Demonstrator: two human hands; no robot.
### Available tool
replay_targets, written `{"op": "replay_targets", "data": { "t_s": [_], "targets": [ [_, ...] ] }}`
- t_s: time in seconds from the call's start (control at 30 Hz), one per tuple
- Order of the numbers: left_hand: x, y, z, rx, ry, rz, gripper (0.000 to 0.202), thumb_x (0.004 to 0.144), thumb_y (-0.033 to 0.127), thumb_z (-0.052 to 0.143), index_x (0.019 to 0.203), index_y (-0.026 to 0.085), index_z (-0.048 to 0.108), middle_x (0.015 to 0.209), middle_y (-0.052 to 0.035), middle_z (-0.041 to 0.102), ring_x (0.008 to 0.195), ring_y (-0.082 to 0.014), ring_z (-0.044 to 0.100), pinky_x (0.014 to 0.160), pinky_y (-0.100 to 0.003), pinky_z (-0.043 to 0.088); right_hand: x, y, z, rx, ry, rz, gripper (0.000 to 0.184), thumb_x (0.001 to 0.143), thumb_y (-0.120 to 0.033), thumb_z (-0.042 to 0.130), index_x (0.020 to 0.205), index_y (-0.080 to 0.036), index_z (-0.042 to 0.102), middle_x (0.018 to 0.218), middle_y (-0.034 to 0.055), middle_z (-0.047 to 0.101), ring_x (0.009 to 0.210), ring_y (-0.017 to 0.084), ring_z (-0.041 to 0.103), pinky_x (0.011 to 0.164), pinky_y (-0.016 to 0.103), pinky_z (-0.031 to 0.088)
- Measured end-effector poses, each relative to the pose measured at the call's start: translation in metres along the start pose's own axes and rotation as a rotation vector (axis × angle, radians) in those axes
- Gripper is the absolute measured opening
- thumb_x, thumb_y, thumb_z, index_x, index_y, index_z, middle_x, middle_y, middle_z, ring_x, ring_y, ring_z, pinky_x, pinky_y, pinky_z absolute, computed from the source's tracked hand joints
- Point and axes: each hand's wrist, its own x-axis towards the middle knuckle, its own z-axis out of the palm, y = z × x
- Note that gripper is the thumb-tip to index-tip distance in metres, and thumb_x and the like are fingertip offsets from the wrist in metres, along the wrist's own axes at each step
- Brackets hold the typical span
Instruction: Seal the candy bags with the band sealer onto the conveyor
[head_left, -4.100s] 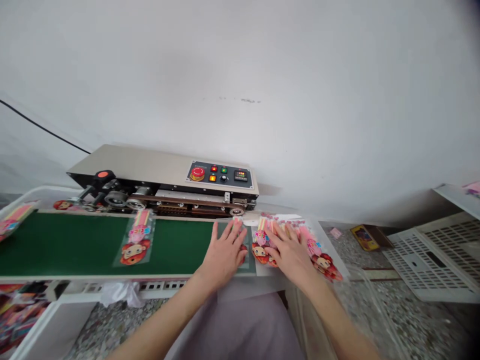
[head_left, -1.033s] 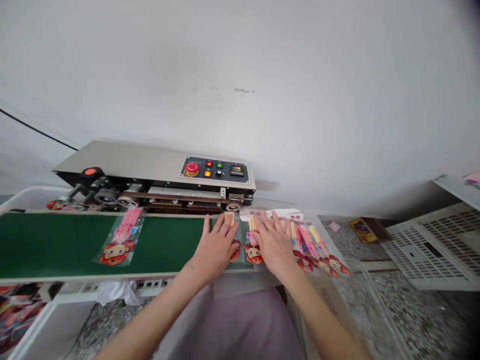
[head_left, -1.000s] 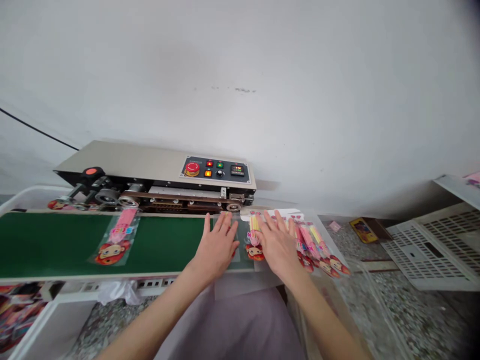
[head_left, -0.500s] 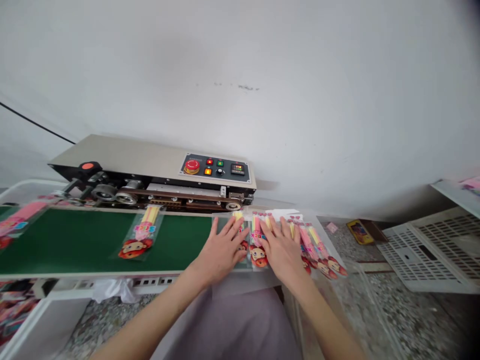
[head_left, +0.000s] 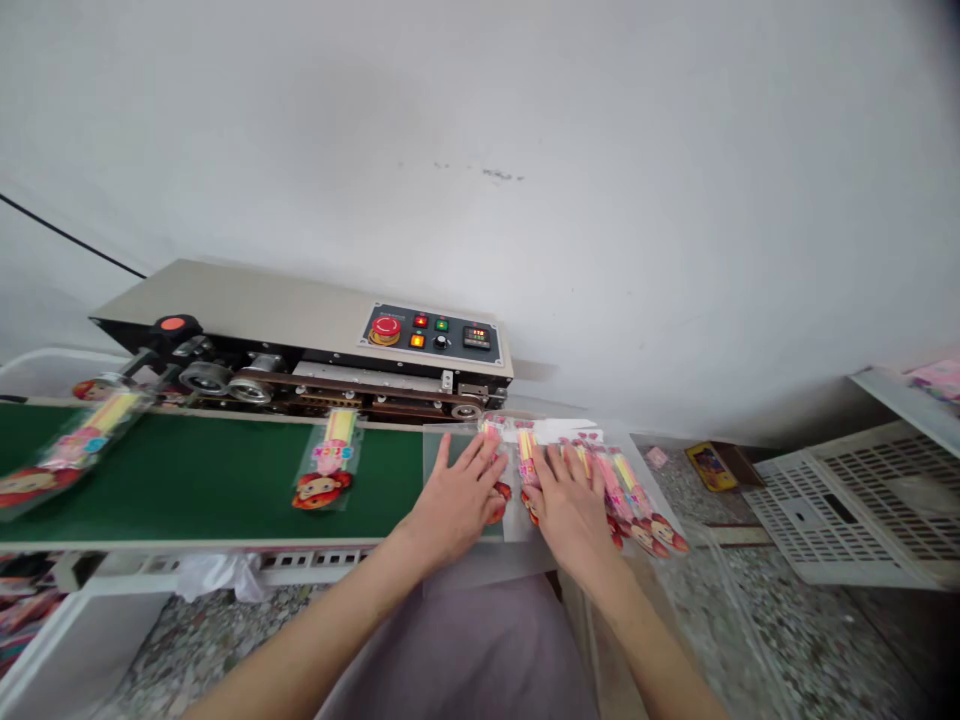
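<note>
My left hand [head_left: 457, 500] lies palm down with fingers spread over a clear packet [head_left: 498, 502] at the right end of the green belt, hiding much of it. Yellow and pink sticks and a red-haired cartoon head show in the packets. Just to the right, my right hand [head_left: 571, 500] rests with fingers outstretched on a row of similar packets, partly covering one packet [head_left: 528, 460]. Further packets [head_left: 634, 490] fan out beyond its fingers on a clear sheet [head_left: 469, 570]. One packet [head_left: 326, 465] lies alone on the belt, and another packet [head_left: 82, 445] is farther left.
A band sealing machine [head_left: 262, 310] with a red stop button [head_left: 386, 330] and lit switches runs behind the green conveyor belt [head_left: 225, 480], against the wall. A white plastic crate [head_left: 847, 510] and a small yellow box [head_left: 712, 467] are on the floor to the right.
Packets on the belt have travelled left; the pink one at the far left has left view. One packet has slid left from beside my right hand to under my left hand.
</note>
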Motion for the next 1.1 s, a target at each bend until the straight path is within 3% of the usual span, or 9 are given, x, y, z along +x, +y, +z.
{"op": "replay_targets", "data": {
  "t_s": [0.13, 0.23, 0.33, 0.43, 0.53, 0.6, 0.73, 0.93, 1.1],
  "targets": [
    [-0.021, -0.021, -0.016, 0.037, -0.06, -0.067, 0.052, 0.106, 0.042, 0.028, 0.151, 0.02, 0.042, 0.165, -0.0124, 0.024, 0.153, -0.0299, 0.021, 0.117, -0.068, 0.021, 0.009, -0.025, -0.008, 0.056, 0.001, -0.003, 0.055, 0.1, -0.038, 0.048, 0.147, -0.01, 0.047, 0.146, 0.02, 0.053, 0.144, 0.038, 0.035, 0.117, 0.059, 0.021],
    [-0.021, -0.024, -0.033, 0.056, -0.078, -0.181, 0.052, 0.105, 0.044, 0.034, 0.146, 0.015, 0.049, 0.16, -0.0158, 0.034, 0.15, -0.0352, 0.027, 0.117, -0.069, 0.019, 0.009, -0.024, -0.018, 0.09, 0.033, -0.035, 0.051, 0.1, -0.042, 0.046, 0.143, -0.015, 0.053, 0.145, 0.0166, 0.056, 0.142, 0.037, 0.038, 0.116, 0.06, 0.023],
    [-0.003, -0.011, -0.038, 0.027, -0.041, -0.177, 0.049, 0.106, 0.038, 0.033, 0.145, 0.014, 0.051, 0.155, -0.0157, 0.044, 0.147, -0.0338, 0.034, 0.119, -0.067, 0.015, 0.0, 0.002, -0.025, 0.047, 0.093, -0.024, 0.044, 0.102, -0.036, 0.041, 0.14, -0.022, 0.057, 0.148, 0.0113, 0.054, 0.143, 0.035, 0.037, 0.115, 0.06, 0.024],
    [0.018, 0.007, -0.028, -0.035, -0.013, -0.018, 0.05, 0.107, 0.038, 0.029, 0.148, 0.016, 0.046, 0.157, -0.0154, 0.04, 0.148, -0.0306, 0.032, 0.119, -0.066, 0.018, -0.009, 0.042, -0.022, -0.043, 0.07, 0.056, 0.043, 0.102, -0.029, 0.036, 0.138, -0.026, 0.059, 0.15, 0.0074, 0.052, 0.143, 0.033, 0.037, 0.115, 0.062, 0.024],
    [0.026, 0.015, -0.011, -0.041, -0.014, 0.059, 0.053, 0.106, 0.046, 0.028, 0.149, 0.02, 0.044, 0.162, -0.0142, 0.031, 0.152, -0.0317, 0.024, 0.117, -0.067, 0.022, -0.012, 0.071, -0.006, -0.068, -0.03, 0.19, 0.046, 0.102, -0.036, 0.038, 0.144, -0.029, 0.053, 0.154, 0.0077, 0.047, 0.144, 0.035, 0.036, 0.112, 0.065, 0.028],
    [0.022, 0.013, -0.002, -0.017, -0.003, 0.056, 0.053, 0.106, 0.047, 0.029, 0.15, 0.022, 0.043, 0.164, -0.0125, 0.028, 0.153, -0.0313, 0.021, 0.117, -0.067, 0.021, -0.012, 0.075, 0.006, -0.01, -0.078, 0.237, 0.053, 0.101, -0.046, 0.038, 0.151, -0.031, 0.042, 0.16, 0.0089, 0.037, 0.145, 0.036, 0.034, 0.111, 0.062, 0.033],
    [0.004, -0.003, 0.001, 0.026, 0.021, 0.017, 0.051, 0.106, 0.045, 0.03, 0.15, 0.025, 0.044, 0.164, -0.0091, 0.029, 0.153, -0.0293, 0.019, 0.119, -0.064, 0.017, -0.007, 0.045, 0.018, 0.096, -0.074, 0.249, 0.058, 0.101, -0.051, 0.032, 0.156, -0.032, 0.032, 0.166, 0.0103, 0.022, 0.148, 0.037, 0.029, 0.11, 0.06, 0.035],
    [-0.019, -0.031, -0.021, 0.043, -0.052, -0.097, 0.051, 0.105, 0.044, 0.032, 0.148, 0.022, 0.047, 0.162, -0.0121, 0.032, 0.151, -0.0339, 0.026, 0.117, -0.067, 0.019, 0.009, -0.018, -0.003, 0.144, -0.023, 0.157, 0.06, 0.101, -0.051, 0.036, 0.156, -0.026, 0.034, 0.165, 0.0171, 0.021, 0.149, 0.04, 0.024, 0.107, 0.063, 0.036],
    [-0.014, -0.024, -0.039, 0.038, -0.008, -0.186, 0.047, 0.105, 0.033, 0.033, 0.145, 0.016, 0.05, 0.157, -0.0139, 0.041, 0.148, -0.0341, 0.033, 0.119, -0.065, 0.014, 0.006, -0.012, -0.014, 0.151, 0.03, 0.068, 0.052, 0.104, -0.045, 0.031, 0.153, -0.032, 0.04, 0.165, 0.0089, 0.026, 0.15, 0.036, 0.023, 0.109, 0.055, 0.036]
  ]
}}
